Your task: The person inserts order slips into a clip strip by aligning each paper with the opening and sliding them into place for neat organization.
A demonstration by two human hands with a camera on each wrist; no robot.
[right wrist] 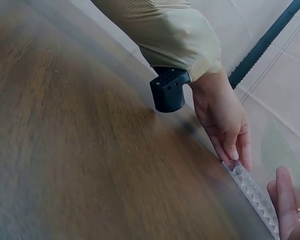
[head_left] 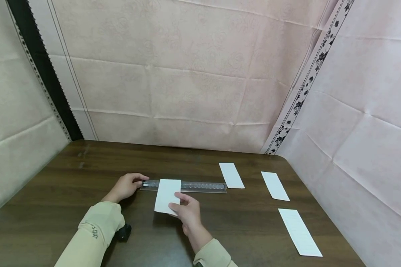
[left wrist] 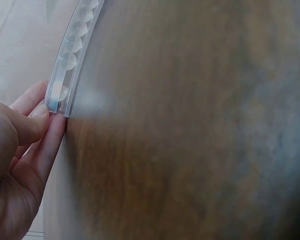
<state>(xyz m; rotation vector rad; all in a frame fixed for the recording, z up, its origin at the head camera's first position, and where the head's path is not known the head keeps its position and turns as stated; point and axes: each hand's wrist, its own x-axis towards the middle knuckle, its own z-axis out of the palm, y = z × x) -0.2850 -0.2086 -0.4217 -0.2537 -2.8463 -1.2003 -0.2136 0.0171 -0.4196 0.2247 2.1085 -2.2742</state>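
Observation:
A clear plastic ruler (head_left: 204,187) with a row of round shapes along it lies crosswise on the brown table. My left hand (head_left: 128,186) pinches its left end; the left wrist view shows the thumb on top of the ruler's end (left wrist: 62,95) and fingers beneath. My right hand (head_left: 189,211) holds a white paper card (head_left: 167,194) by its right edge, thumb and fingers on either side of it. That card overlaps the left part of the ruler in the head view. In the right wrist view, my right hand (right wrist: 292,212) is partly cut off by the frame.
Three more white cards lie spread over the table's right side: one by the ruler's right end (head_left: 232,175), a second card (head_left: 275,186) further right, and a nearer card (head_left: 300,232). Pale cloth (head_left: 187,74) hangs behind the table (head_left: 70,193) and at both sides.

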